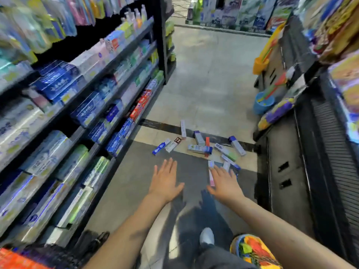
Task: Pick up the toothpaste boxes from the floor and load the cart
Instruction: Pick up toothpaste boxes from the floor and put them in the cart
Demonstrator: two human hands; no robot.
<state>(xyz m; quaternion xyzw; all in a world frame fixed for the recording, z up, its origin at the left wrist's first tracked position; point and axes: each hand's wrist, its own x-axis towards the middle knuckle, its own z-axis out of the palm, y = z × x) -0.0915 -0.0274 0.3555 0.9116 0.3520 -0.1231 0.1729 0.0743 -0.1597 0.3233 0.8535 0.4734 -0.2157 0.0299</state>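
Several toothpaste boxes (202, 145) lie scattered on the aisle floor ahead of me, in blue, white, green and red. A pink-and-white box (211, 176) lies closest, partly hidden behind my right hand. My left hand (165, 181) reaches forward with its fingers spread flat and holds nothing. My right hand (224, 182) is stretched out the same way, palm down and empty, just short of the nearest boxes. A dark wire cart (58, 255) shows at the bottom left corner, with something orange in it.
Shelves packed with toothpaste (77, 113) run along the left side. A dark shelving unit (310, 162) with snack packs stands on the right. A blue bucket (263, 102) with mops sits further up on the right. My foot (206, 236) and a colourful packet (252, 249) are below.
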